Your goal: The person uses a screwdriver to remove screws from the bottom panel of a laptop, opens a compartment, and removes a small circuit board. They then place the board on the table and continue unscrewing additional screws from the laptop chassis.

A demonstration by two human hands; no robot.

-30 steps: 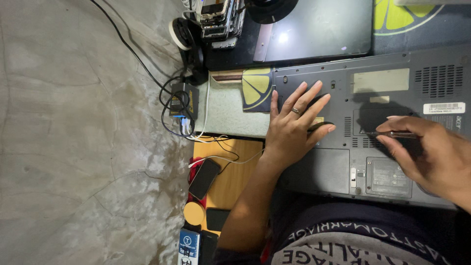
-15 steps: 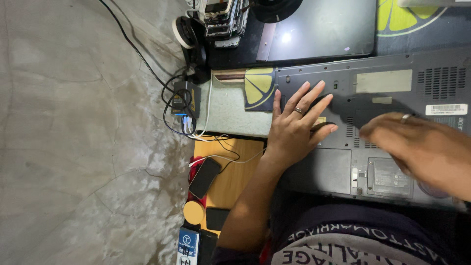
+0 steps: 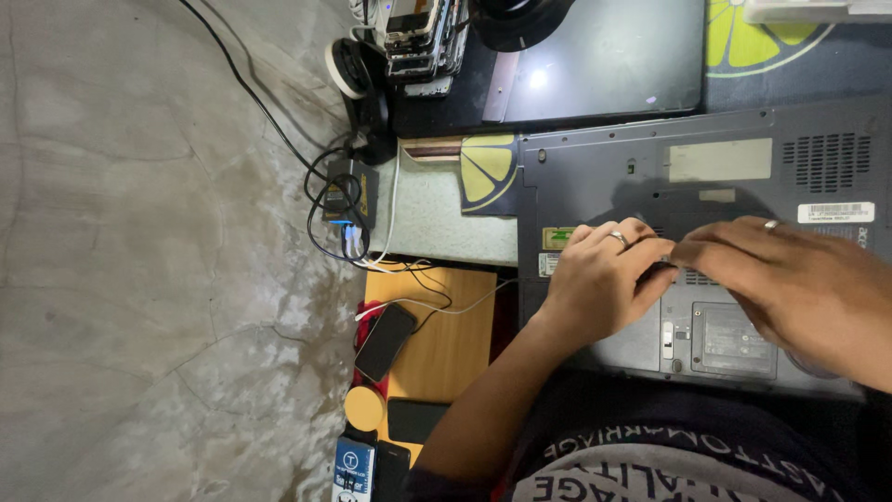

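Observation:
A grey laptop [image 3: 743,167] lies upside down in front of me, its bottom panel with vents and covers facing up. My left hand [image 3: 604,284], a ring on one finger, rests on the panel with its fingers curled. My right hand [image 3: 790,279], also ringed, reaches in from the right and meets it. A small dark tool [image 3: 658,270] shows between the fingertips of both hands, mostly hidden by them. I cannot tell where its tip touches the panel.
A second dark laptop [image 3: 604,56] lies beyond the grey one on a lemon-patterned mat [image 3: 488,172]. To the left sit a wooden board [image 3: 455,344] with a black phone [image 3: 386,341], a power adapter [image 3: 348,191] with tangled cables, and stacked phones [image 3: 418,37]. Marble floor [image 3: 139,279] spreads left.
My left hand, flat with spread fingers a second ago, has curled shut. My right hand has moved left across the panel with the dark tool until both hands meet.

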